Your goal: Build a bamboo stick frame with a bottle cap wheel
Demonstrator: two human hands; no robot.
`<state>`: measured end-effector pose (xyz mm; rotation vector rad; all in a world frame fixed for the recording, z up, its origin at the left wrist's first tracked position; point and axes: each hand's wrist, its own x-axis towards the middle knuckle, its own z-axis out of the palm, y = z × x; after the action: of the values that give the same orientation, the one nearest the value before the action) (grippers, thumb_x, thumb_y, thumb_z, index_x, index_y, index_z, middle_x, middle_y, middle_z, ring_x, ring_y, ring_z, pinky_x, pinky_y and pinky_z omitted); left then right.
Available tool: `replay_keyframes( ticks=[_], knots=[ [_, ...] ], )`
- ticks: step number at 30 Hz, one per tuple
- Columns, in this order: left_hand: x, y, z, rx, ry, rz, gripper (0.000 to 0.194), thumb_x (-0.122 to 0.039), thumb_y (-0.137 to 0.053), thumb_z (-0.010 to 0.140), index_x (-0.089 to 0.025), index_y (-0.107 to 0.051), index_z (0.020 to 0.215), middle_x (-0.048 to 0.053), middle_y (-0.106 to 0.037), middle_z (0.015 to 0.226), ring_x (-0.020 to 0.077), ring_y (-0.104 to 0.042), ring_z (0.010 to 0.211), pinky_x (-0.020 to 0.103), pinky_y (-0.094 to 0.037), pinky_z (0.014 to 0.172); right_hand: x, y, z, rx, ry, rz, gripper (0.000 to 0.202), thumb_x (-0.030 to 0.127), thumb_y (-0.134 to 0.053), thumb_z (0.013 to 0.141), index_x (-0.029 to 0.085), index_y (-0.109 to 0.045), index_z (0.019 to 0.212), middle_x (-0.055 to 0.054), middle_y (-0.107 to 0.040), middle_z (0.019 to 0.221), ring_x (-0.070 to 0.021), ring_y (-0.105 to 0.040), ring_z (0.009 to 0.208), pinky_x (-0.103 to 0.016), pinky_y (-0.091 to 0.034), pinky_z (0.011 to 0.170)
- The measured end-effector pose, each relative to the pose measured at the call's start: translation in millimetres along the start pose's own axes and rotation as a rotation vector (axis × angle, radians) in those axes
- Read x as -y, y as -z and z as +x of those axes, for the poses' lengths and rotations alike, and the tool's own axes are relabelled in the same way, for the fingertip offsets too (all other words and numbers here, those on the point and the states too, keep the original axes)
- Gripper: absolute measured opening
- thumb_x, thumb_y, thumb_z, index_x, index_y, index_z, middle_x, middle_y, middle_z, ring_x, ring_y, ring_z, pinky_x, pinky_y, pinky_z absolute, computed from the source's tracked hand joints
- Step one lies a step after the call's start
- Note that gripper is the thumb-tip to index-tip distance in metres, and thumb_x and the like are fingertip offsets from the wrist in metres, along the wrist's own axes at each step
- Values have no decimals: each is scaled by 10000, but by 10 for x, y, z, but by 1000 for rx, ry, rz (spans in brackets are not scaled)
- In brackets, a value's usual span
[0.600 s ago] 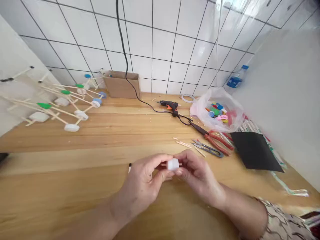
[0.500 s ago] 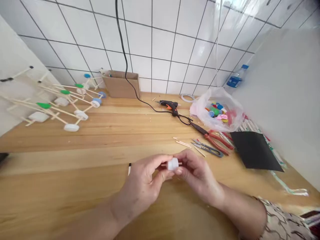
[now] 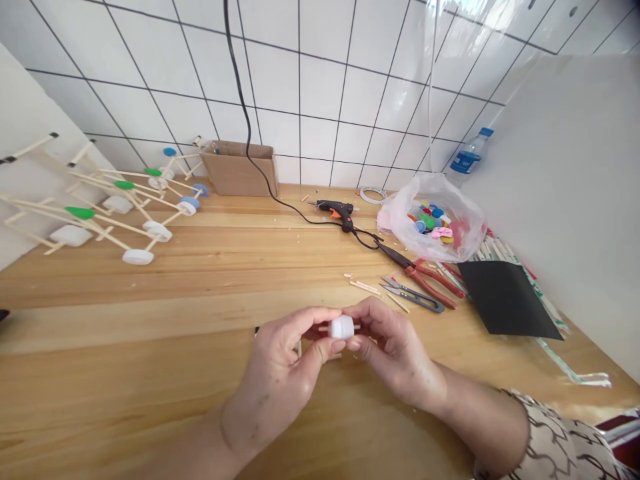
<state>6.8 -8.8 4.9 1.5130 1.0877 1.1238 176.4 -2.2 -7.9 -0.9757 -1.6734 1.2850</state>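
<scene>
Between my two hands is a pair of white bottle caps [image 3: 341,327], seemingly pressed together, with a thin wooden stick [image 3: 357,327] poking out on both sides. The fingers and thumb of my left hand [image 3: 283,363] are closed on the caps' left side. My right hand [image 3: 397,357] pinches their right side, by the stick's end. Curled fingers hide part of the stick. Under my left hand lies a mostly covered piece with a black tip [image 3: 257,329].
Stick frames with cap wheels [image 3: 137,257] stand at left, near a cardboard box [image 3: 240,170]. A glue gun [image 3: 340,212], pliers [image 3: 425,277], snips [image 3: 413,295], a bag of caps [image 3: 400,210], a black sheet [image 3: 510,300] and a water bottle [image 3: 467,160] lie or stand beyond my right hand.
The caps have turned slightly and now show more of their side, with both hands still closed on them. The whole view has shifted a little.
</scene>
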Motion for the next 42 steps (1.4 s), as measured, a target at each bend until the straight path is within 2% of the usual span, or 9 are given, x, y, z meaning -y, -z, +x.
replay_keyframes(
  ticks=[4,7,11,14,18,24,33,36,42],
  knots=[
    [-29,-23,6,-24,121,-129,142,-175,-618,756,-171,-693,876,15,-745,835,146,-700,736,194,-585,666,-27,-42,2,-46,42,16,114,232,-565,862,198,-520,962,-54,-656,868,-166,-644,795,-289,-514,723],
    [5,-43,22,-47,130,-139,149,-187,-629,755,-175,-693,888,15,-744,841,146,-696,747,191,-577,664,-32,-59,20,-73,22,53,139,291,-597,850,198,-530,930,-47,-650,861,-163,-634,792,-290,-504,722],
    [90,-52,67,-51,49,-48,192,-215,-624,785,-190,-688,965,22,-735,939,149,-683,835,204,-558,738,4,-22,88,-80,-74,147,244,400,-640,813,186,-537,871,-19,-611,776,-135,-590,707,-261,-476,646],
    [137,-48,98,16,4,-43,265,-195,-596,800,-192,-660,1058,36,-713,1035,158,-676,885,235,-558,779,42,36,150,-39,-148,195,311,453,-652,790,170,-542,854,3,-574,706,-90,-497,569,-215,-411,512],
    [196,-44,108,62,-41,-22,350,-152,-572,807,-183,-610,1153,61,-680,1110,163,-674,906,260,-563,793,51,83,187,-4,-212,230,363,481,-661,770,156,-539,875,4,-574,683,-76,-461,516,-210,-383,474],
    [281,-44,71,44,-161,112,281,-148,-534,843,-178,-613,1111,63,-678,1074,163,-673,892,278,-556,816,27,74,163,18,-247,241,372,480,-666,763,149,-546,882,14,-568,645,-73,-464,485,-205,-372,454],
    [170,-37,40,-7,-246,260,258,-121,-507,831,-182,-649,1037,59,-714,996,175,-670,886,265,-543,803,44,0,125,-8,-257,244,354,477,-664,762,158,-527,835,15,-588,635,-70,-477,465,-206,-379,438],
    [184,-39,47,-9,-211,234,265,-114,-528,805,-190,-668,1016,54,-723,989,180,-677,879,275,-550,802,50,-15,121,-18,-259,216,374,502,-659,754,160,-522,824,20,-585,616,-69,-478,451,-204,-375,424],
    [188,-30,90,30,-34,23,261,-195,-619,781,-196,-676,1037,41,-721,989,175,-686,825,270,-561,763,64,25,133,13,-261,210,389,526,-627,776,160,-523,856,30,-561,606,-76,-488,476,-211,-392,453]
  ],
)
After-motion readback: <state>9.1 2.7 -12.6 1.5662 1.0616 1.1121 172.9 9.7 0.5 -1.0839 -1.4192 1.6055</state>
